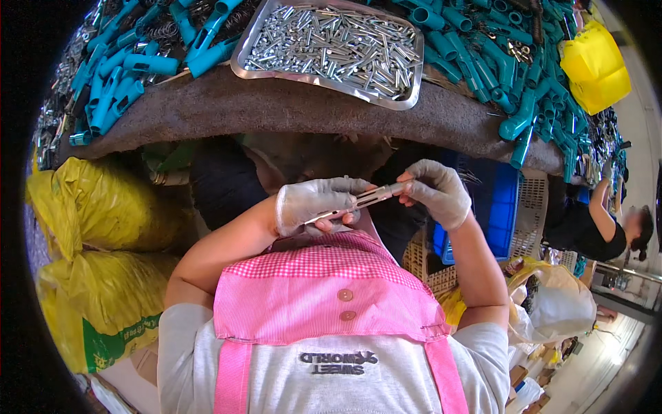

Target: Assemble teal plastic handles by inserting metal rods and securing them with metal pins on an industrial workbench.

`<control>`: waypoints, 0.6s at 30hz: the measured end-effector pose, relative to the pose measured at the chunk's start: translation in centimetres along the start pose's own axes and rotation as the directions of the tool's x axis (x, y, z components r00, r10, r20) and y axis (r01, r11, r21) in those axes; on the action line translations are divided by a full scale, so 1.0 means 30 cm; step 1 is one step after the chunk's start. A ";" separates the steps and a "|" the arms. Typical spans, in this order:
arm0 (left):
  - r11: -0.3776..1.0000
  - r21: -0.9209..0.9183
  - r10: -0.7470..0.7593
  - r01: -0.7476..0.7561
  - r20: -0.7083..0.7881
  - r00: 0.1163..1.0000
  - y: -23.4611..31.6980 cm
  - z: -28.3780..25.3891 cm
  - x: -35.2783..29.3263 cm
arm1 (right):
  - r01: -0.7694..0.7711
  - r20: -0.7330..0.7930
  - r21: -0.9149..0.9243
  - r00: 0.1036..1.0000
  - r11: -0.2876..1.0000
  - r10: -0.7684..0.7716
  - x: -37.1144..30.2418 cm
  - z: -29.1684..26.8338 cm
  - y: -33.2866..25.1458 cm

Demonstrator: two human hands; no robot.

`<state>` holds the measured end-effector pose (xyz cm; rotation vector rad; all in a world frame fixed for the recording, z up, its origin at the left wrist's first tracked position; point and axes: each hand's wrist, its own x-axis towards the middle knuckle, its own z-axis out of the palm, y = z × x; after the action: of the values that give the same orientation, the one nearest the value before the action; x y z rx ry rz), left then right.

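Between my two hands, in front of the pink apron, is a slim silver metal tube [373, 196] with a long slot in its side. My left hand [318, 201], in a greyish-white glove with bare fingertips, is closed round its lower end. My right hand [440, 193], gloved the same way, pinches the other end between thumb and fingers. The tube tilts up toward the right. Part of it is hidden by the left fingers, and I cannot tell whether a smaller piece sits in the right fingertips.
On the cloth-covered bench [289, 107] stands a metal tray [241, 61] of short silver pins. Teal tubular parts [153, 65] lie heaped on both sides. Yellow sacks [110, 207] stand at left, a blue crate [507, 214] at right. Another person [596, 224] works far right.
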<state>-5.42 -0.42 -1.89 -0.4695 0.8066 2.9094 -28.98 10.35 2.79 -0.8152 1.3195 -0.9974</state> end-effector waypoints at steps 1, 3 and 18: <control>1.000 -0.010 -0.024 0.024 0.007 1.000 -0.008 -0.015 0.011 | 0.043 -0.013 -0.141 0.999 0.989 -0.045 -0.002 0.013 0.010; 0.999 -0.023 -0.049 0.049 0.009 0.999 -0.009 -0.017 0.007 | 0.039 -0.029 -0.136 0.999 0.990 -0.043 0.005 0.033 0.011; 0.974 -0.199 0.047 -0.111 -0.303 0.952 0.039 0.052 -0.088 | 0.379 0.085 -0.544 0.913 0.748 -0.400 0.072 0.171 -0.033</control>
<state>-3.54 -0.63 0.79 -0.9345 0.5504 3.0590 -24.05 7.65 3.39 -1.5791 1.5299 -0.9563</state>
